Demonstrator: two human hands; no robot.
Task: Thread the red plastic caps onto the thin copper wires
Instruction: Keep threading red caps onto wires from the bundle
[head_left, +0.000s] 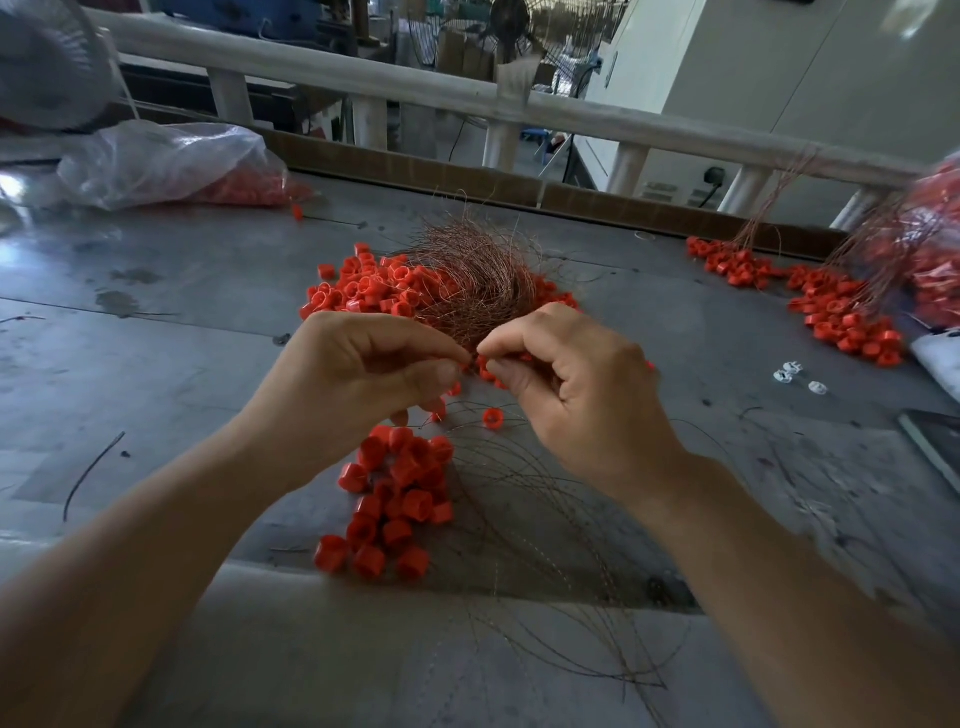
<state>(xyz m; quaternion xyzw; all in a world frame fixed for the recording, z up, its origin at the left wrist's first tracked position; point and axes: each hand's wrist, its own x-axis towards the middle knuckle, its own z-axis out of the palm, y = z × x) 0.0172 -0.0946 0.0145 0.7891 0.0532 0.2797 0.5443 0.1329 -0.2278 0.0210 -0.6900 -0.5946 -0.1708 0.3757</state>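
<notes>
Workshop setting: a grey, scuffed metal surface (182, 322) bounded at the far edge by a white railing (426, 88), with machinery and a fan blurred beyond it.

Left hand (363, 374): raised above the surface at centre, forearm entering from the lower left. Fingers curled inward, thumb and forefinger pinched together at the tips. Right hand (571, 384): opposite it, forearm entering from the lower right, fingers likewise curled, thumb and forefinger pinched. The two pinches meet almost tip to tip. A glimpse of red shows at the meeting point, but whether either hand holds a cap, a wire, or both cannot be made out; the fingertips cover the item.

Task items: a tangled bundle of copper wires (467, 270) lies just beyond the hands, resting on a pile of loose red caps (363, 286). A second cluster of caps (395, 488) sits on the surface below the hands, with thin wire strands (561, 545) fanning from it toward the near edge. One single cap (491, 417) lies apart, under the right hand.

Periphery: a clear plastic bag (161, 161) holding red caps at far left; more caps with wires (831, 306) at far right, beside a blurred red mass cut off by the frame edge. Small white pieces (789, 373) lie near the right edge; their nature is unclear.
</notes>
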